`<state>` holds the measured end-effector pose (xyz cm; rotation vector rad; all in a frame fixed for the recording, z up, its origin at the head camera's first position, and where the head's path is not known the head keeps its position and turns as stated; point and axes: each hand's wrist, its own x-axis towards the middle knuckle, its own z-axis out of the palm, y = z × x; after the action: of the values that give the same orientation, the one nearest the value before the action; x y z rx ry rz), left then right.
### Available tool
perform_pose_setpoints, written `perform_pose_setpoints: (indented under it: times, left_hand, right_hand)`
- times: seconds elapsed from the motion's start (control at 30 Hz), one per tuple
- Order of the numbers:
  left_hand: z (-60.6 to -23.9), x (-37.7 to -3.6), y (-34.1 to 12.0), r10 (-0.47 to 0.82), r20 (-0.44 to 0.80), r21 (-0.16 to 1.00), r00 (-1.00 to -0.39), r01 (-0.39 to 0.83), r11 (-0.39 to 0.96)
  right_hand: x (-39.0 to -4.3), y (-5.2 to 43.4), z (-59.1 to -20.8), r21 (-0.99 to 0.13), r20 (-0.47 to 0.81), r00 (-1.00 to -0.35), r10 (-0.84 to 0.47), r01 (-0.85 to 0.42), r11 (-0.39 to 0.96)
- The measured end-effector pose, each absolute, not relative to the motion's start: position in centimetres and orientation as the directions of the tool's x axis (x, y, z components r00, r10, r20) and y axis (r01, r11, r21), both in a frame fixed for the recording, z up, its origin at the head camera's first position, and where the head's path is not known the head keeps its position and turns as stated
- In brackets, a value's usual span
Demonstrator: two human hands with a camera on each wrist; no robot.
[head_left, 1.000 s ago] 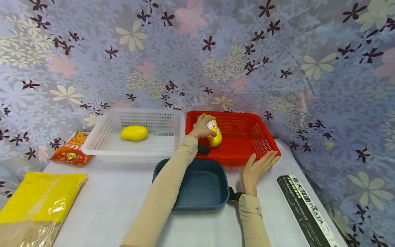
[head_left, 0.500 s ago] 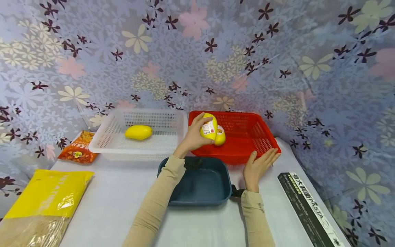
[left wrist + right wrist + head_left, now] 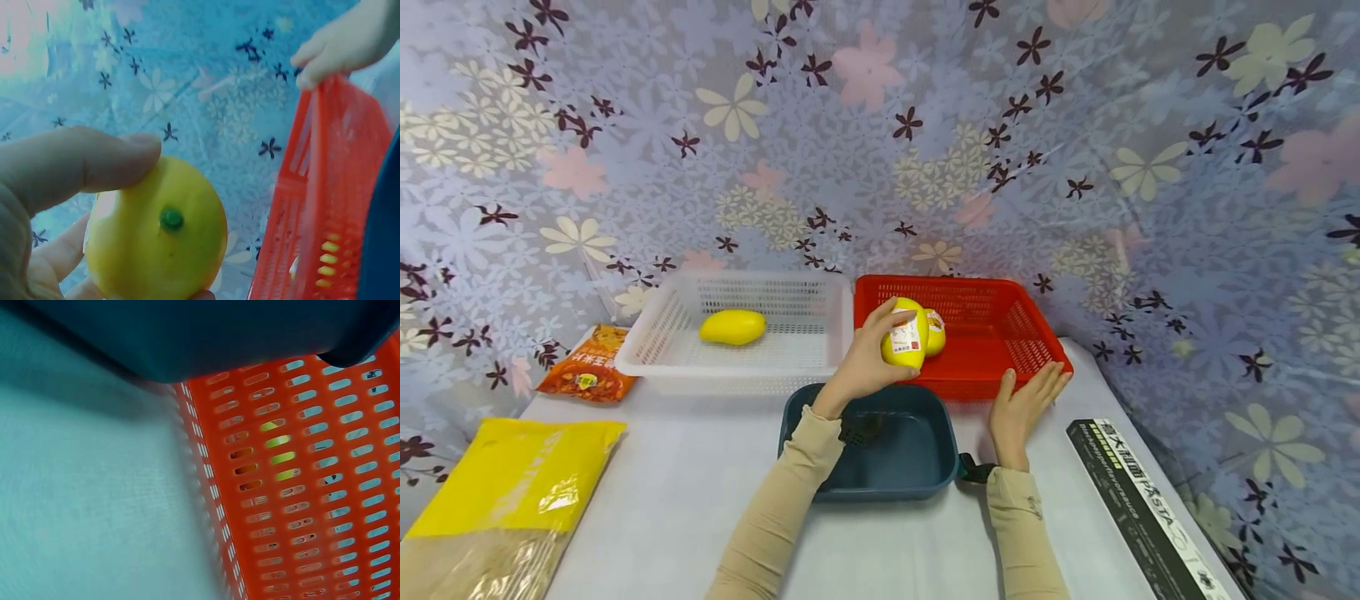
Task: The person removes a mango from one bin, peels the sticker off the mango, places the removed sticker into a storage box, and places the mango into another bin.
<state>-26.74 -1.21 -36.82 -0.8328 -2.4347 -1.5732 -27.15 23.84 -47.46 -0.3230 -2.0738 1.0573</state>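
My left hand (image 3: 865, 362) grips a yellow mango (image 3: 907, 337) with a white label, thumb and fingers around its sides. In the left wrist view the mango's green stem end (image 3: 172, 219) faces the camera. It is held above the front left part of the red basket (image 3: 958, 388). A second labelled yellow fruit (image 3: 936, 333) is partly hidden behind it. My right hand (image 3: 1021, 408) rests on the front right corner of the red basket, its fingers straight and the thumb apart. Another mango (image 3: 733, 327) lies in the white basket (image 3: 722, 383).
In front of the baskets stands a dark blue tub (image 3: 891, 493). An orange snack bag (image 3: 587, 367) and a large yellow bag (image 3: 512, 479) lie at the left. A black pasta box (image 3: 1142, 500) is at the right. Floral cloth hangs behind.
My left hand has drawn the mango up and toward me from inside the red basket, turning its label to the head camera. My right hand has stayed on the basket's corner.
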Motion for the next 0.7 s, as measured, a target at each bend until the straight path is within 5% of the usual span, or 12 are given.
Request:
perform_pose_setpoints:
  times: [0.7]
  left_hand:
    - [-40.6,-10.2,-4.3,0.382,0.328,0.807,-0.864,0.466,0.362]
  right_hand:
    - [-26.5,24.7,-46.9,-0.786,0.446,-0.768,0.459,-0.091,0.611]
